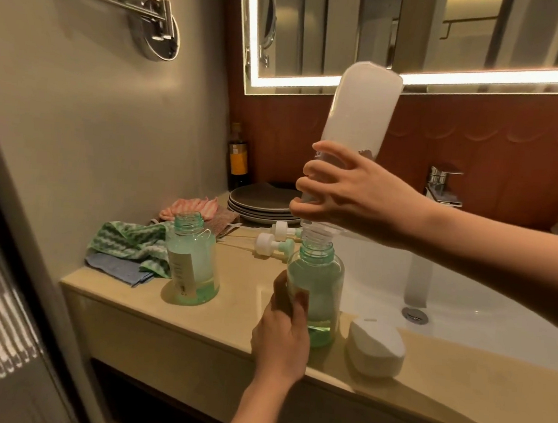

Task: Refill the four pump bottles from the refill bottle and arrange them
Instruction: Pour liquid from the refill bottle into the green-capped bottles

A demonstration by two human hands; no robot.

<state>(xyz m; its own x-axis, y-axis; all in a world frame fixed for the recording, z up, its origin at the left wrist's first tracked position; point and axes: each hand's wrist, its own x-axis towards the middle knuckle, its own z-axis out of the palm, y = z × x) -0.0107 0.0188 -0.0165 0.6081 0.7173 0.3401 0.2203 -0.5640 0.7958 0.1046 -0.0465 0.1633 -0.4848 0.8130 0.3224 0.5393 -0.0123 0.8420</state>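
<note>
Leave the left pump bottle (193,261) standing on the counter (228,327), uncapped, with only a shallow green layer in its base, well apart from both hands and probably next in line. Leave also the two pump heads (273,244) lying behind it toward the plates (258,203); no call to touch them before the end of filling.

Brace with the left hand (281,338), fingers curled round the lower left side of the near pump bottle (323,288), base kept flat near the counter's front edge against tipping under the weight from above. Hold the refill bottle (358,117) upside down and close to plumb, threaded neck seated on the green mouth with no gap to spill through. Squeeze gently with the right hand (355,197) and watch the level — low at present, a thin green pool at the bottom. Stop short of the shoulder to leave room for the pump tube.

As for the grips: left hand clasped on the near pump bottle from the left, low on the body, mouth well above the fingers. Right hand wrapped round the refill bottle just above its neck, most of the frosted body rising clear above the hand. Farther right, a white oval piece (375,347) just beside the near pump bottle, at the rim of the basin (496,322) — possibly the refill's cap, hard to say. Only two of the four pump bottles in view.
</note>
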